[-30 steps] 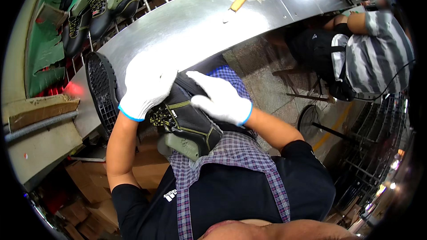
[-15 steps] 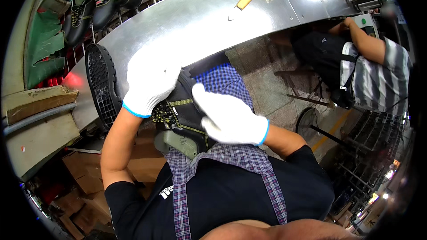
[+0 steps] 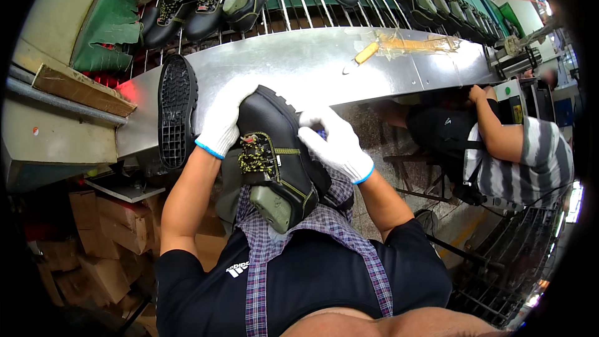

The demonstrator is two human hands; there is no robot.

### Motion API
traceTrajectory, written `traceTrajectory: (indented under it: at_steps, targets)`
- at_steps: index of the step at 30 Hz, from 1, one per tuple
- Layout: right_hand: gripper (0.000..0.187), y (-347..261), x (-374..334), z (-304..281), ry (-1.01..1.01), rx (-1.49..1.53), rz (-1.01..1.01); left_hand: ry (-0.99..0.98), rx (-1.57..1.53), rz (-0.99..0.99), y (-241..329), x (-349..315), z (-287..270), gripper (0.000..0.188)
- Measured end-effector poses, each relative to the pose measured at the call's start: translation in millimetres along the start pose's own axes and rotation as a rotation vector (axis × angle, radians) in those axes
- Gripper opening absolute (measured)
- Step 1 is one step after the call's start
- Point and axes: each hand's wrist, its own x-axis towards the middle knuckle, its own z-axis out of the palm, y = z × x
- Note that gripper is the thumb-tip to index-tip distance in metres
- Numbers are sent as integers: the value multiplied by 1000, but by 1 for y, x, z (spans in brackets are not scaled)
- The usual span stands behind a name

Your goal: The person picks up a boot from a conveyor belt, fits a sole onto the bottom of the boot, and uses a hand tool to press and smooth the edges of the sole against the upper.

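A black work shoe (image 3: pixel 268 115) is held toe-away above my lap. It has yellow-green laces and stitching, and a grey-green last (image 3: pixel 271 207) fills its heel opening. My left hand (image 3: pixel 228 115), in a white knit glove, is closed around the toe's left side, its fingertips partly hidden behind the shoe. My right hand (image 3: pixel 337 146), gloved alike, is curled against the right side near the sole edge, thumb toward the upper. On the bench to the left, a loose black outsole (image 3: pixel 176 112) stands with its tread showing.
The metal bench (image 3: pixel 299 53) carries a yellow-handled knife (image 3: pixel 362 58) beside brown tape. Shoes (image 3: pixel 209 6) on lasts stand on the roller rack behind it. Cardboard boxes (image 3: pixel 115 221) lie below left. A person in a striped sleeve (image 3: pixel 536 156) works at right.
The shoe has swung toward me and turned, showing more of its toe and laces. My right hand has slid from over its side out to the sole edge. The view has tilted upward.
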Motion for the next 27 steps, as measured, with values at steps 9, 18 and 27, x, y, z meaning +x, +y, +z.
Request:
traceTrajectory:
  at_steps: [9, 18, 27]
  targets:
    - [44, -32, 55, -20, -244, -298, -277, -28, -2, 155, 8, -16, 35, 22]
    - [80, -98, 27, -48, -17, -87, -401, -170, -104, -16, -7, -46, 12, 46]
    - [105, -105, 44, -74, 2, 51, -773, -225, -527, -381, -11, -96, -30, 84]
